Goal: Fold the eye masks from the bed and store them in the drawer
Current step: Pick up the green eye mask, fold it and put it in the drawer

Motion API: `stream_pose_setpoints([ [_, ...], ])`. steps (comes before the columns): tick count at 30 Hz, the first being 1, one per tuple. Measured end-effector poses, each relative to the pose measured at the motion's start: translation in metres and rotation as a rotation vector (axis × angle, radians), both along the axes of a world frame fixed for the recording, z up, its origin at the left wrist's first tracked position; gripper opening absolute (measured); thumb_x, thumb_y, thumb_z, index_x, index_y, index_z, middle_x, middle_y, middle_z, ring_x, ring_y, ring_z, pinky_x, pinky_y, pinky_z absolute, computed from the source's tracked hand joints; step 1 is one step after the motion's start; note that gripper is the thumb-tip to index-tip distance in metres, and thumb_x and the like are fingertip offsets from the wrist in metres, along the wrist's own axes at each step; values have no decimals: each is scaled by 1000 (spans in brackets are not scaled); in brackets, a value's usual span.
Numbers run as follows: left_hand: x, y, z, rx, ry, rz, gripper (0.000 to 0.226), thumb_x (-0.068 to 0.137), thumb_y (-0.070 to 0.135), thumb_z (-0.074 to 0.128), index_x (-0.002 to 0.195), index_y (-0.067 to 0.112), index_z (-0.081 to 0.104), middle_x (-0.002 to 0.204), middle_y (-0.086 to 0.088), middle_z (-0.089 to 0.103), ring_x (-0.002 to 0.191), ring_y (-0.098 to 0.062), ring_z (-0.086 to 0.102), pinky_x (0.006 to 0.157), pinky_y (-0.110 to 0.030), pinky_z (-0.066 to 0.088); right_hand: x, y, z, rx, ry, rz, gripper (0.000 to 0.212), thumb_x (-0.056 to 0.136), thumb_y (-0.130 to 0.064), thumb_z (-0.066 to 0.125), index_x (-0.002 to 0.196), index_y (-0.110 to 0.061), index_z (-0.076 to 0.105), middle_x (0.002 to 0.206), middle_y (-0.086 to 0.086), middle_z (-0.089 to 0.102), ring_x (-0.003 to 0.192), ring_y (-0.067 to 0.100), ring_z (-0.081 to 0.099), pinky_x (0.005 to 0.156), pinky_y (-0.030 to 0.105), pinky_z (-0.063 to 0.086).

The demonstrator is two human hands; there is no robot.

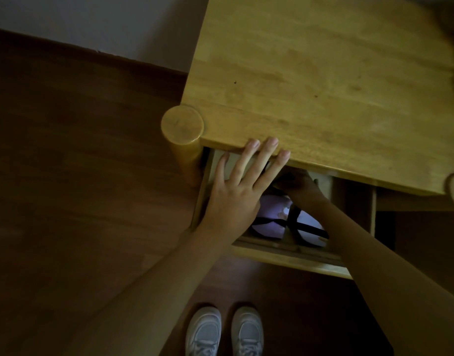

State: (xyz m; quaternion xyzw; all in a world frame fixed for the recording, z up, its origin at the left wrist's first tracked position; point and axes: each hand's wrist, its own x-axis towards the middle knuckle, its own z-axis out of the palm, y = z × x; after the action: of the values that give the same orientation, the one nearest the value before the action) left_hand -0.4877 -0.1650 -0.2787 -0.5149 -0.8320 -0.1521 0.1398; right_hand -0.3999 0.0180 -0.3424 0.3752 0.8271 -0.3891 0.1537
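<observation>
Where they lie in the drawer, lilac eye masks show black straps.

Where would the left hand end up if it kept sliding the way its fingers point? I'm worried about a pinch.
Its fingertips already reach the front edge of the tabletop, so the left hand would probably slide onto that edge first, though its height is hard to judge.

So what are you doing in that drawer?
A person is standing at a wooden bedside table with its drawer pulled open. The left hand is spread flat with its fingertips on the table's front edge. The right hand reaches deep into the drawer, in shadow, so its grip is unclear. Light purple eye masks with black straps already lie inside.
</observation>
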Motion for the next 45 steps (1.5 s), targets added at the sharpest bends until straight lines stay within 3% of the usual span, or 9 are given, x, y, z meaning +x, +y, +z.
stream_pose_setpoints([
  [4,0,0,0,-19,-4,6,89,80,11,62,151,27,12,157,1,12,145,-22,12,110,-48,25,0,-4,9,220,-212,348,51,96,-44,43,143,-26,37,159,4,16,147,29,9,117,49,4],
  [7,1,0,2,-26,3,17,85,81,12,61,151,28,14,156,1,13,144,-22,12,110,-48,26,4,-6,5,207,-213,416,46,99,-45,27,139,-31,43,161,-1,15,148,28,6,115,56,-5],
  [12,-1,-2,13,-73,-35,-10,73,86,28,56,150,26,21,158,-2,20,144,-22,14,113,-45,21,14,-27,34,337,24,184,39,93,-37,42,129,-29,55,142,-2,49,135,28,38,110,54,28],
  [16,-5,-9,29,-190,-101,-65,76,87,55,47,150,23,22,158,-5,18,145,-23,14,114,-43,19,49,-49,83,639,342,437,23,88,-17,53,106,-13,66,112,9,67,104,31,62,79,41,52],
  [18,-6,-10,39,-253,-136,-94,87,83,68,44,151,21,19,159,-6,15,146,-24,13,114,-42,17,67,-51,96,834,447,600,25,88,-24,55,108,-11,64,118,12,65,111,31,58,88,44,48],
  [24,-6,-16,66,-480,-136,-182,132,56,97,29,152,13,-3,159,-16,-9,146,-33,-7,118,-47,5,78,-49,128,787,190,576,107,70,-84,44,150,-18,21,160,13,12,148,31,10,110,70,9],
  [29,-4,-14,76,-642,-29,-237,139,47,101,28,146,19,-26,148,-29,-31,138,-44,-26,114,-58,-3,78,-47,142,661,15,573,132,53,-99,34,151,-21,-9,160,9,-14,147,31,-14,109,70,-5],
  [38,4,-8,86,-731,43,-213,136,57,93,41,142,16,-33,145,-34,-32,138,-50,-21,113,-55,-4,78,-49,142,763,-21,624,130,54,-91,47,152,-21,0,161,14,-2,147,36,0,106,74,13],
  [45,-5,6,93,-621,159,-112,117,70,77,54,147,-2,15,148,-19,36,130,-31,42,103,-40,33,67,-40,136,1001,170,471,105,64,-69,65,145,-9,34,138,9,53,126,27,52,98,61,39],
])
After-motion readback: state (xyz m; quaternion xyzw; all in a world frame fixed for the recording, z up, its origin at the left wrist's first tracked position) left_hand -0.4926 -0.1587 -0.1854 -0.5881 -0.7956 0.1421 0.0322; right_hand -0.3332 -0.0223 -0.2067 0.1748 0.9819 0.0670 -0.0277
